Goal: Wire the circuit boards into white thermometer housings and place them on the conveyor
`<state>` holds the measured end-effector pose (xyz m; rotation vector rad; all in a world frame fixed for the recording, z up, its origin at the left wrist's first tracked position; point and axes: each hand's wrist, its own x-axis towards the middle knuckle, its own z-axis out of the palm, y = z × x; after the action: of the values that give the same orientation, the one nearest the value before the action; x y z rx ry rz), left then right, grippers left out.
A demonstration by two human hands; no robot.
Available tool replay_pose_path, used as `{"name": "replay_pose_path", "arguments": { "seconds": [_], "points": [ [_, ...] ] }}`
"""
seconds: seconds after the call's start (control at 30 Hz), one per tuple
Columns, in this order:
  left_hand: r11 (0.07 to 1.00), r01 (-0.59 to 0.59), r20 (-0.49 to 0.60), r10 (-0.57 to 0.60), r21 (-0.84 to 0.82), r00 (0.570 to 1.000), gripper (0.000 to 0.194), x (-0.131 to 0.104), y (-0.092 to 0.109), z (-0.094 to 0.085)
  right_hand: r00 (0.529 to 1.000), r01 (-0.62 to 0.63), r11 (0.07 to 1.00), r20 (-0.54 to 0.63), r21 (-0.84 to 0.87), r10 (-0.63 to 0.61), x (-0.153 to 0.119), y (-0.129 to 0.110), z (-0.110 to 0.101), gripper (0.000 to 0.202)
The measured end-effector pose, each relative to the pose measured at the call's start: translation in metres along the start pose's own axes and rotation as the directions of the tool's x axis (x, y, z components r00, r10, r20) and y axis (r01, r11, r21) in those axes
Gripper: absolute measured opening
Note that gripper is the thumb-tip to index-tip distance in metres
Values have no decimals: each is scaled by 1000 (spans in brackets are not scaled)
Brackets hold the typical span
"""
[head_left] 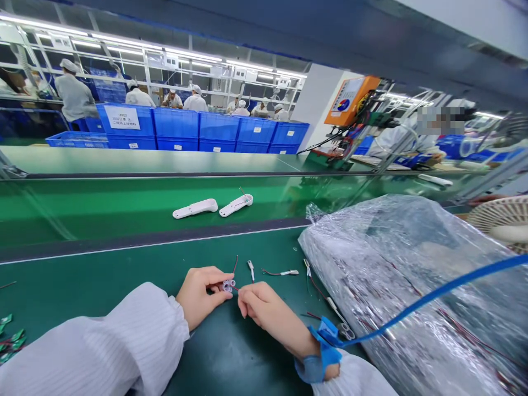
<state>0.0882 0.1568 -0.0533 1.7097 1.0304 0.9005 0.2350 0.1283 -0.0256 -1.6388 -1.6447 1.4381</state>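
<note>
While both hands met low on the green bench, a small wired part was being worked between them.

Where the green circuit-board scraps point(10, 335) lay at the far left edge, the matte bench mat point(124, 264) ran flat toward the hands. The left hand point(202, 297), in a white ribbed sleeve, had its fingers curled shut around a small clear ring-shaped part point(227, 285) with a thin red wire point(235, 265). The right hand point(264, 311), wearing a blue wrist strap point(325, 344), pinched at the same part; its grip was partly hidden. This looked like a fitting step, and the next move would seem to call for fine, steady fingertip control. Beyond, two smooth white plastic housings point(214, 206) lay on the belt; loose wired connectors point(284, 272) sat beside a crinkled clear plastic bag point(412, 275).
</note>
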Motion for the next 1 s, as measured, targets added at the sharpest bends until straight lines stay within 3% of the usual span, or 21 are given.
{"name": "replay_pose_path", "arguments": {
  "seconds": [0.2,0.43,0.53,0.67,0.83,1.0],
  "points": [
    [987,-123,-16,125,101,992,27,-2,-3,3,1000,-10,1000,-1,-6,10,-1,0,4,30],
    [979,-189,-40,192,73,981,31,-10,0,6,997,14,999,-80,46,-10,1,4,8,29],
    [991,-133,-87,132,-14,987,34,-12,7,3,997,44,991,-73,130,-34,1,4,7,28],
    [979,3,-114,-27,-202,993,23,-9,15,0,995,94,955,-5,282,-96,-1,2,7,26],
    [933,50,-113,-96,-356,989,23,-6,18,-1,982,145,867,36,476,-184,-1,3,12,28],
    [923,74,-154,-141,-377,978,15,-11,23,-1,973,201,789,-23,581,-231,0,7,17,31]
  ]
}}
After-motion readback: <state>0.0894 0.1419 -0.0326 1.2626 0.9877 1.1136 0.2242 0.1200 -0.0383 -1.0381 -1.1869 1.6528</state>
